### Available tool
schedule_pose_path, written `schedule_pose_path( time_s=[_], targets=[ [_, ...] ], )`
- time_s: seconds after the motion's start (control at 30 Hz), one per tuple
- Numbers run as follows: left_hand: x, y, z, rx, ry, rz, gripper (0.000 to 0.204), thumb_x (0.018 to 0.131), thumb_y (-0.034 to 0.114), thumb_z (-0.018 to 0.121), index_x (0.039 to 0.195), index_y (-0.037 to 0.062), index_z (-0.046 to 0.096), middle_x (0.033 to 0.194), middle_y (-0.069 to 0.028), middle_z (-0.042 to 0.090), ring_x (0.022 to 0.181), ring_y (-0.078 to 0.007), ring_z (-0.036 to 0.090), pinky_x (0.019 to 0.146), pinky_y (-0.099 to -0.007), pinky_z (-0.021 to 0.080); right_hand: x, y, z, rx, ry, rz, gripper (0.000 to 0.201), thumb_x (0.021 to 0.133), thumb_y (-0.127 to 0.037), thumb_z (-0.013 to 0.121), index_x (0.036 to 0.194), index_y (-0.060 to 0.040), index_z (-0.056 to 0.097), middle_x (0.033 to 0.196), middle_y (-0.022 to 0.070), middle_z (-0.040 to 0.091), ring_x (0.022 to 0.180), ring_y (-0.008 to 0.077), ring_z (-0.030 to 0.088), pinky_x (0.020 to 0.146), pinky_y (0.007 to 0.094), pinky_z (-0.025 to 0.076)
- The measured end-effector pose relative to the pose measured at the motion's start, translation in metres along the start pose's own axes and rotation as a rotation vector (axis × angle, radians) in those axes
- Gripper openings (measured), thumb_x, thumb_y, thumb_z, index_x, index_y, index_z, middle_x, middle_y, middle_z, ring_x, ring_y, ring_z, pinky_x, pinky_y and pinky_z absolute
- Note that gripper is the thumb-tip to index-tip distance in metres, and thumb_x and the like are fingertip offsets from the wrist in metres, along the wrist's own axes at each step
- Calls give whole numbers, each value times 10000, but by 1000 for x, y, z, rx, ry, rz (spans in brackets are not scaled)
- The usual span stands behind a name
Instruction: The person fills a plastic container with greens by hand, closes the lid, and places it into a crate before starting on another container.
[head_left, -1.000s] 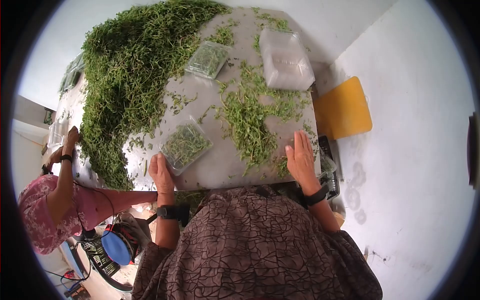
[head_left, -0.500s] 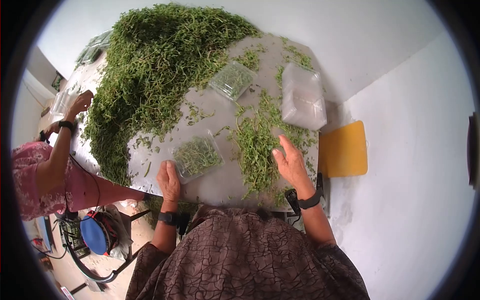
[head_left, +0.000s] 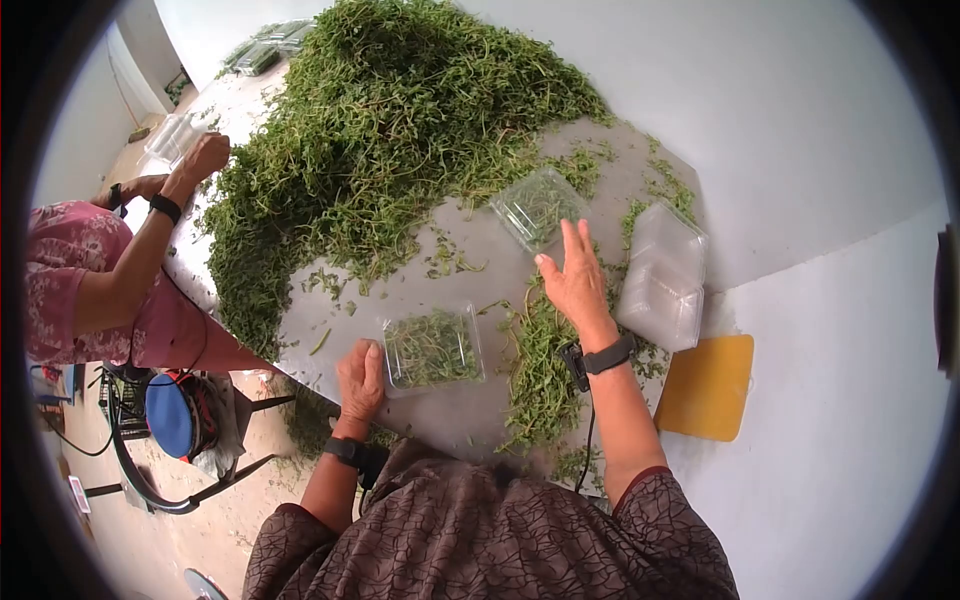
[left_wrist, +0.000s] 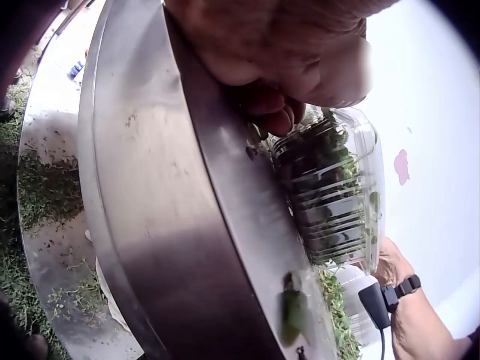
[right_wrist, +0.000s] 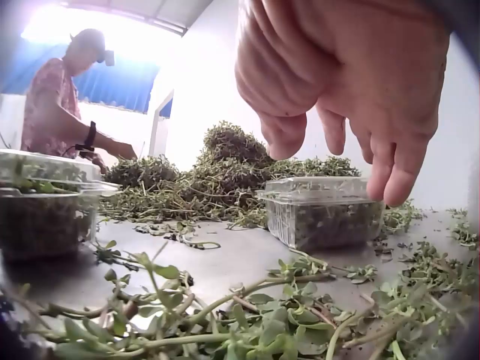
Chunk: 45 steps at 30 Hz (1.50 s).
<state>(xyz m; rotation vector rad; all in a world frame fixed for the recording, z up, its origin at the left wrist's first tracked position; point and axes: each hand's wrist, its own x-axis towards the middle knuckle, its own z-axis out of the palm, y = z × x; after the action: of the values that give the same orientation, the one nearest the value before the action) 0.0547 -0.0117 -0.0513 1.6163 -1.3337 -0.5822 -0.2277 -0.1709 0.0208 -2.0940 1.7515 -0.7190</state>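
Observation:
A clear plastic clamshell box (head_left: 433, 348) filled with leafy green sprigs lies on the metal table near its front edge. My left hand (head_left: 360, 380) rests beside its left side, fingers loosely curled down; in the left wrist view the fingertips are right at the box. Farther back sits a second filled clamshell box (head_left: 540, 208) with a lid over it. Over its near right corner reaches my right hand (head_left: 578, 285), fingers stretched out and thumb apart. In the right wrist view its fingertips hang at the right end of that lidded box (right_wrist: 322, 214).
A big heap of greens (head_left: 390, 130) covers the back left; a smaller pile (head_left: 545, 370) lies below my right hand. Nested clear boxes (head_left: 662, 280) stand at the right edge, with a yellow board (head_left: 706, 388) beyond. Another person (head_left: 80, 280) works at the left.
My right hand has lifted from the table's right front and moved forward and left to the farther box. The left hand stays by the near box. The head view has shifted.

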Motion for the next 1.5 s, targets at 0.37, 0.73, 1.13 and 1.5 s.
schedule_pose_path(
  time_s=[0.37, 0.73, 1.13, 1.5],
  targets=[
    [0, 6, -1, 20, 10, -54, 246, 934, 199, 472, 791, 13, 544, 593, -151, 496, 522, -317, 485, 518, -390, 383, 88, 77, 45, 363, 364, 452, 781, 790, -318, 733, 1348, 86, 363, 1048, 194, 580, 769, 235, 611, 605, 333, 508],
    [1, 10, 1, 60, 32, -40, 250, 943, 206, 476, 795, 18, 551, 579, -139, 495, 520, -309, 493, 518, -388, 389, 68, 33, 9, 937, 71, 712, 467, 765, -116, 734, 1143, 79, 541, 869, 115, 612, 486, 149, 534, 384, 223, 342],
    [3, -3, 4, -16, 18, 47, 270, 964, 219, 461, 794, 11, 493, 595, -116, 410, 523, -231, 385, 514, -362, 338, -43, 13, -34, 1461, 3, 656, 123, 812, -92, 691, 828, -74, 570, 717, 6, 578, 559, 110, 540, 451, 219, 342],
    [7, -22, 6, -151, -102, -8, 283, 967, 247, 463, 823, 16, 542, 593, -104, 481, 534, -222, 454, 525, -355, 379, -194, 35, -77, 1220, 251, 811, 106, 806, -109, 673, 849, -91, 578, 721, -35, 544, 542, 63, 467, 444, 208, 301]
  ],
)
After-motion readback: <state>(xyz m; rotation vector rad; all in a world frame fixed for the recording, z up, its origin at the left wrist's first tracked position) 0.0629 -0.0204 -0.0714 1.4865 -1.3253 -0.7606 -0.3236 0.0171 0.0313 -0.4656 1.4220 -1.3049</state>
